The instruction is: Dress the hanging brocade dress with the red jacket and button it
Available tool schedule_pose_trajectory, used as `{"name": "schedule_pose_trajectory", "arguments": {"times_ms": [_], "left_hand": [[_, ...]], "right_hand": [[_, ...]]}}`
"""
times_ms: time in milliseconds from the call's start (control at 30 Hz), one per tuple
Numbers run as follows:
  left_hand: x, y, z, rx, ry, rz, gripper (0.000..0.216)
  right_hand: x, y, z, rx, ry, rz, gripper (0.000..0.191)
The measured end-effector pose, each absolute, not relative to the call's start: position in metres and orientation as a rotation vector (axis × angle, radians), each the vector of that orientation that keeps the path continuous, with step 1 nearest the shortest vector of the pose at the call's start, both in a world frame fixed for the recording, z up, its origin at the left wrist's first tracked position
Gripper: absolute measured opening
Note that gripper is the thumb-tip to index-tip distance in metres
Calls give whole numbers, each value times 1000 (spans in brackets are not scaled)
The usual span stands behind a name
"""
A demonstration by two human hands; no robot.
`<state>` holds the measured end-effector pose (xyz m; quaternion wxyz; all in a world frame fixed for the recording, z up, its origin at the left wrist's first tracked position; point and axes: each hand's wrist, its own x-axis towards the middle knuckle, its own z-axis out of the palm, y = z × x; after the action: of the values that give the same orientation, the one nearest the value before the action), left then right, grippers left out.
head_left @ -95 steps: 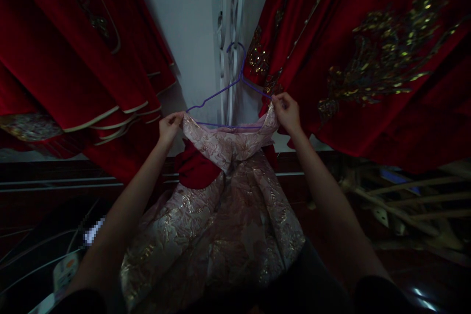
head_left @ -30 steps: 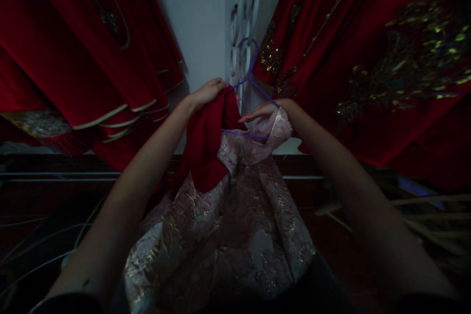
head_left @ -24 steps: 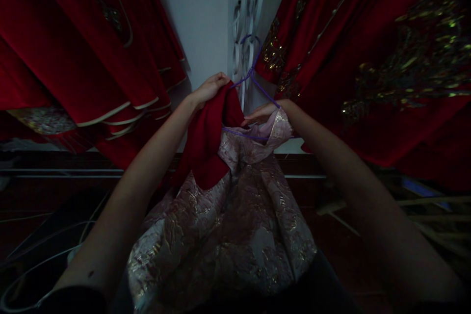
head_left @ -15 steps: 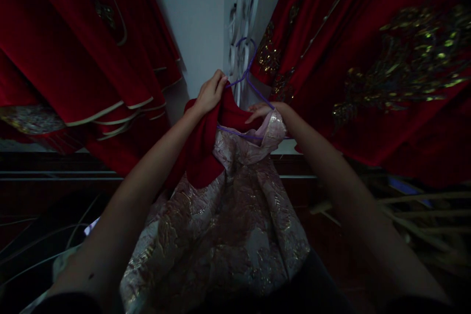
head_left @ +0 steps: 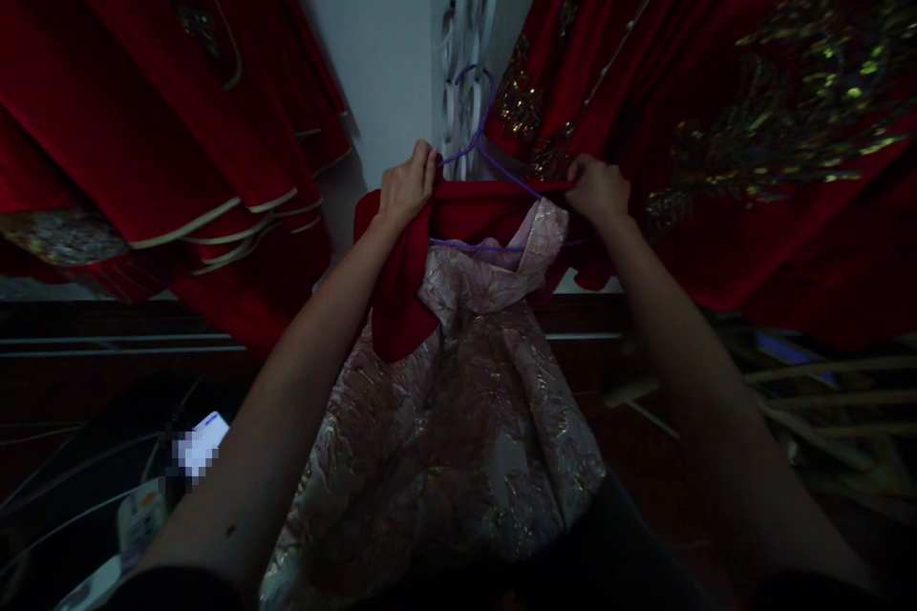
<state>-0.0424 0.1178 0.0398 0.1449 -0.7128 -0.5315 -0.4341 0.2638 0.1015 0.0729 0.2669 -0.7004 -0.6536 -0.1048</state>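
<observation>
A pink dress with a shiny brocade pattern point(head_left: 465, 410) hangs on a purple hanger point(head_left: 487, 119), its strap near the hanger's right shoulder. Behind and over the dress's left side lies a red garment point(head_left: 494, 208). My left hand point(head_left: 410, 181) is closed on the red cloth beside the hanger's left arm. To the right, my right hand point(head_left: 600, 189) grips another part of the same red cloth, and its edge is stretched nearly straight between both hands. The rest of the red garment is partly hidden behind the dress.
Red garments with pale trim point(head_left: 179, 115) hang at left, and red garments with gold sequins point(head_left: 795, 105) at right. A white scrollwork metal frame point(head_left: 473, 10) stands against the wall. A lit screen point(head_left: 204, 444) and cables lie at lower left; pale slats point(head_left: 823, 401) are at lower right.
My right hand has come out from inside the dress's neckline and moved right and up, pulling the red cloth taut. My left hand stays closed on the cloth.
</observation>
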Motion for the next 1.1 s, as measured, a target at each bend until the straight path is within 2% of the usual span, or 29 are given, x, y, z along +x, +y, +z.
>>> {"name": "schedule_pose_trajectory", "arguments": {"times_ms": [133, 200, 333, 533, 633, 733, 900, 1100], "left_hand": [[-41, 118, 33, -2002, -1546, -1382, 41], [-39, 118, 29, -1973, -1571, -1464, 40], [-34, 117, 23, -1928, -1583, -1548, 40], [-23, 94, 14, -1792, -1636, -1703, 40], [-19, 78, 10, -1805, -1659, -1726, 43], [-22, 72, 12, -1797, -1648, -1731, 47], [-35, 69, 28, -2021, -1583, -1564, 46], [-58, 35, 36, -2099, -1674, -1092, 28]], "right_hand": [[283, 62, 66, -1849, -1661, -557, 17], [283, 42, 54, -1825, -1616, -565, 15], [267, 26, 23, -1630, -1693, -202, 23], [226, 68, -2, -1229, -1629, 210, 41], [191, 71, -2, -1103, -1654, 301, 40], [156, 56, -3, -933, -1912, 393, 32], [152, 41, -9, -810, -1971, 507, 20], [185, 41, -18, -893, -1866, 593, 17]]}}
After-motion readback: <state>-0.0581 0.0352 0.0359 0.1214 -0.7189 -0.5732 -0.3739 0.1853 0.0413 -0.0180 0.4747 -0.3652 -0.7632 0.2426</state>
